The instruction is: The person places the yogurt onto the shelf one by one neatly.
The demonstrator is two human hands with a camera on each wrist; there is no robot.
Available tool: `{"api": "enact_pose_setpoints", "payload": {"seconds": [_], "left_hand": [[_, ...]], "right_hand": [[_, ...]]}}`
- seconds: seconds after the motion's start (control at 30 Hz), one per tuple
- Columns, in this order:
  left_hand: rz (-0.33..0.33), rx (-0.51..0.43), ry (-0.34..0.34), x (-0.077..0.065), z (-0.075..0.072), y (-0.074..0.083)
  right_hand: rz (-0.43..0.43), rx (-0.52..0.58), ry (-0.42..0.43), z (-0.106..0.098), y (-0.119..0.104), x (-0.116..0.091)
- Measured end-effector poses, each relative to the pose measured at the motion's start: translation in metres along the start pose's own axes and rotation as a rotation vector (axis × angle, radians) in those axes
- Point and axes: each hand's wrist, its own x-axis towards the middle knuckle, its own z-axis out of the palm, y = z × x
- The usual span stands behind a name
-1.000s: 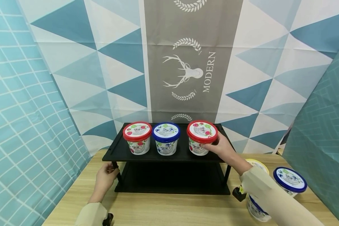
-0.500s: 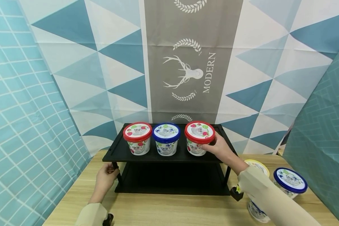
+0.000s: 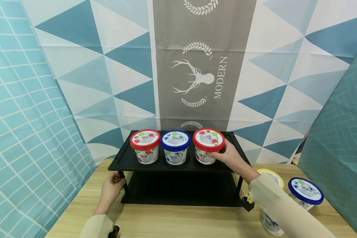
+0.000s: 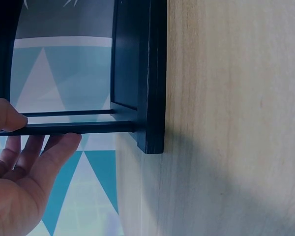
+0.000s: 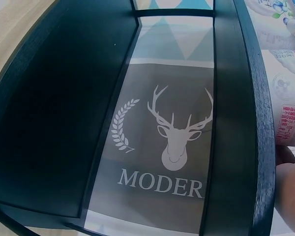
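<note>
A black two-tier rack [image 3: 181, 201] stands on the wooden table. My left hand [image 3: 111, 188] grips its front left post, thumb on one side and fingers on the other in the left wrist view [image 4: 64, 129]. On the top shelf my right hand [image 3: 230, 155] holds a red-lidded tub [image 3: 208, 140] by its right side, close beside a blue-lidded tub [image 3: 175, 142]. Another red-lidded tub [image 3: 145, 142] stands to the left of the blue one. The right wrist view shows part of the held tub [image 5: 285, 98] and only an edge of the right hand [image 5: 291, 194].
On the table [image 3: 166, 221] to the right stand a yellow-lidded tub [image 3: 270, 173], a blue-lidded tub [image 3: 305, 191] and a further tub [image 3: 270, 224] partly covered by my right sleeve. Patterned cloth [image 3: 131, 66] hangs behind the rack.
My right hand has slid the red-lidded tub leftward along the top shelf, nearer the blue-lidded tub. The left hand has stayed at the post.
</note>
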Motion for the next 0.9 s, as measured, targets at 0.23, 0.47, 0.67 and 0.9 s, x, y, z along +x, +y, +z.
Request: {"api": "enact_pose_setpoints", "payload": {"seconds": [0.23,0.47,0.67,0.9], "left_hand": [[-0.003,0.005,-0.002,0.0003,-0.0002,-0.0001],[-0.002,0.014,-0.003,-0.0004,-0.0008,0.0009],[0.0,0.009,-0.001,0.0006,-0.0006,0.0011],[-0.004,0.014,-0.005,0.0005,-0.0007,0.0017]], "right_hand": [[0.003,-0.005,0.0,0.002,0.0017,0.0029],[-0.015,-0.023,0.002,0.0053,0.0009,0.0047],[-0.03,-0.021,0.0,0.0064,0.0002,0.0081],[-0.007,-0.01,-0.005,0.0067,0.0011,0.0083]]}}
